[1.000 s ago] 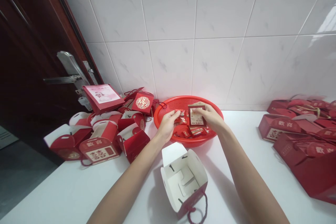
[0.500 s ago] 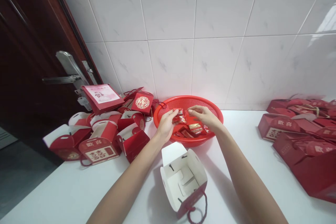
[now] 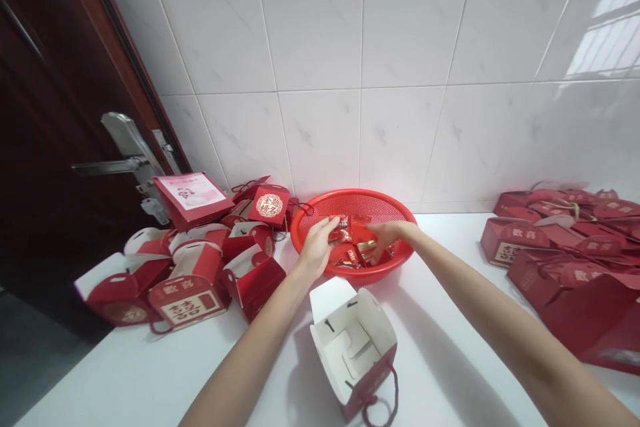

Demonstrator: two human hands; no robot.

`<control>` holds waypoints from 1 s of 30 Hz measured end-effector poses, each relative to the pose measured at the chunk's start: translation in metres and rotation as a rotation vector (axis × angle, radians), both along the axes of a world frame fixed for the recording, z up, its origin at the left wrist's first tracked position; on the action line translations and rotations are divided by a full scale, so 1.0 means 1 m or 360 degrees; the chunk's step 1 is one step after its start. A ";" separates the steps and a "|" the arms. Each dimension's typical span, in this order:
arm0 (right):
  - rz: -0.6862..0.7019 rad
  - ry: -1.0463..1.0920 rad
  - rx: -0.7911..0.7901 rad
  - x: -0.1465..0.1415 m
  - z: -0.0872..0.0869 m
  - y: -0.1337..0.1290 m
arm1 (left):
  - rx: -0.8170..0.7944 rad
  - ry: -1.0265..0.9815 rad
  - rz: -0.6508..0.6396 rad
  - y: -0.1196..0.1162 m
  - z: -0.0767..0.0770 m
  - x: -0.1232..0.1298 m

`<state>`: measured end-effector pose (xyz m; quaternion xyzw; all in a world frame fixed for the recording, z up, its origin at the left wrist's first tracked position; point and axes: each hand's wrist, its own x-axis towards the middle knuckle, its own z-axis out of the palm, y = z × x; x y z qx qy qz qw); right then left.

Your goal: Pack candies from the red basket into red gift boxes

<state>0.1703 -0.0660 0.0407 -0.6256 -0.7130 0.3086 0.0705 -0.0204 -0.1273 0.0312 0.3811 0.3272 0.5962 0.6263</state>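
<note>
A red plastic basket (image 3: 353,275) with mesh sides stands against the wall, holding candies in red and gold wrappers. Over its left side, my left hand (image 3: 318,245) is closed on red-wrapped candies (image 3: 343,228). My right hand (image 3: 387,240) reaches down inside the basket on the right, its fingers at a gold-wrapped candy (image 3: 367,248). Motion blurs those fingers, so whether they grip it is unclear. Between my forearms sits an open gift box (image 3: 354,347), white inside and red outside, its flaps up and a dark red cord at its front. Only its folded bottom shows inside.
Several red gift boxes (image 3: 187,293), some open, are heaped on the left of the white table (image 3: 240,380). More red boxes (image 3: 550,293) crowd the right side. A tiled wall (image 3: 320,140) rises behind, and a dark door (image 3: 55,80) stands at the left.
My right hand has gone lower into the basket, from above the candies to among them. My left hand stays over the basket's left side with its candies. The view has shifted slightly.
</note>
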 end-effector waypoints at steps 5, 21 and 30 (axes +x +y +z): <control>0.0172 -0.0329 -0.0130 -0.013 -0.019 0.005 | -0.0001 -0.0024 -0.0010 -0.001 0.000 0.000; 0.0461 0.1066 -0.0024 -0.008 -0.005 -0.011 | -0.0048 -0.0112 -0.0048 -0.001 0.000 -0.002; 0.0346 0.1505 -0.0188 -0.004 -0.001 -0.019 | -0.0145 -0.0181 -0.0026 0.002 0.003 -0.006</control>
